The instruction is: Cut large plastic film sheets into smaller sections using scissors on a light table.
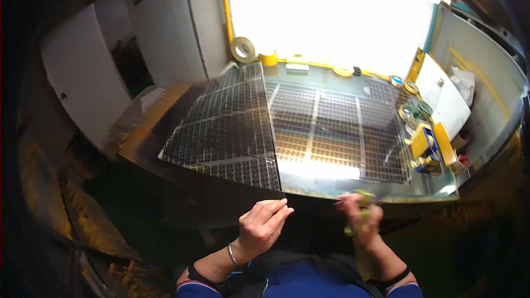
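My left hand (pixel 264 222) is closed just off the table's front edge, fingers pressed together. Whatever it may be pinching is too small or hidden to make out. My right hand (pixel 365 222) is wrapped round a yellow-green handled tool (pixel 362 194), blurred by motion, so its exact kind does not show. Beyond my hands lies a dark sheet (pixel 226 132) with a grid of small cells, its front corner near my left hand. To its right a second gridded sheet (pixel 337 132) rests on the glass tabletop (pixel 326 183), which reflects bright light.
Tape rolls (pixel 243 49) line the back edge under a bright panel (pixel 331 11). At the right stand a yellow and blue tape dispenser (pixel 425 144), a green roll (pixel 424 109) and a white board (pixel 441 94). A brown cardboard piece (pixel 146 127) lies at the left.
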The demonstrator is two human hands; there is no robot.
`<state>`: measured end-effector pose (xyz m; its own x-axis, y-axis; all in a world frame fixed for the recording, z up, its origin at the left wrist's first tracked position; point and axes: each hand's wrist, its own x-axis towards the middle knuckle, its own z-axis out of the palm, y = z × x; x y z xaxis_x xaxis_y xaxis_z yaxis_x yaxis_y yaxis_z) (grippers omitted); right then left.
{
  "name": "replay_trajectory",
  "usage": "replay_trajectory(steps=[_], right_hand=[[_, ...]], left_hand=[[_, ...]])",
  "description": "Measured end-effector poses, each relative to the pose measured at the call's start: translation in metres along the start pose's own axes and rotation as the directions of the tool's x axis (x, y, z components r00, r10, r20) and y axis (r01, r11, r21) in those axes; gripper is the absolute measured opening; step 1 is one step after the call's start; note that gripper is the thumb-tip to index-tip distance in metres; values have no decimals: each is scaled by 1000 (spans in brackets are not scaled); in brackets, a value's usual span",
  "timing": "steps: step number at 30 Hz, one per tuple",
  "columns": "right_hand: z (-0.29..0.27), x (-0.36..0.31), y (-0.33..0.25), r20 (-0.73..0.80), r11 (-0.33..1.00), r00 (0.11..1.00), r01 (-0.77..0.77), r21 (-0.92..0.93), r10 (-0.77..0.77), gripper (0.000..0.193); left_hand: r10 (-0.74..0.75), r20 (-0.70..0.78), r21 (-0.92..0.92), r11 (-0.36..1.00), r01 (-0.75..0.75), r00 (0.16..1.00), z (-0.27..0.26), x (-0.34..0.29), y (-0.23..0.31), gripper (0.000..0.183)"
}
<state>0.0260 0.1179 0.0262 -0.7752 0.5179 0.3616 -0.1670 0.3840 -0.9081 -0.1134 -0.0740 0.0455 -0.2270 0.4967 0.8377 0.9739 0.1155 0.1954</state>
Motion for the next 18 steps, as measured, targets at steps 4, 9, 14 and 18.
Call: replay_trajectory(steps=[4,9,14,18], right_hand=[[42,-8,-17,305,726,886,-462,510,350,26],[42,-13,-18,381,586,803,-595,550,458,24],[17,-11,-13,291,724,857,-515,460,425,18],[-23,-12,-17,83,748,861,-480,458,501,16]], left_hand=[[-2,112,24,1000,-1,994,2,-2,34,13],[-39,228,-112,992,65,973,2,1,56,19],[-272,406,-339,842,421,872,-51,31,47,37],[-643,-39,-57,766,641,765,-86,11,-42,10]])
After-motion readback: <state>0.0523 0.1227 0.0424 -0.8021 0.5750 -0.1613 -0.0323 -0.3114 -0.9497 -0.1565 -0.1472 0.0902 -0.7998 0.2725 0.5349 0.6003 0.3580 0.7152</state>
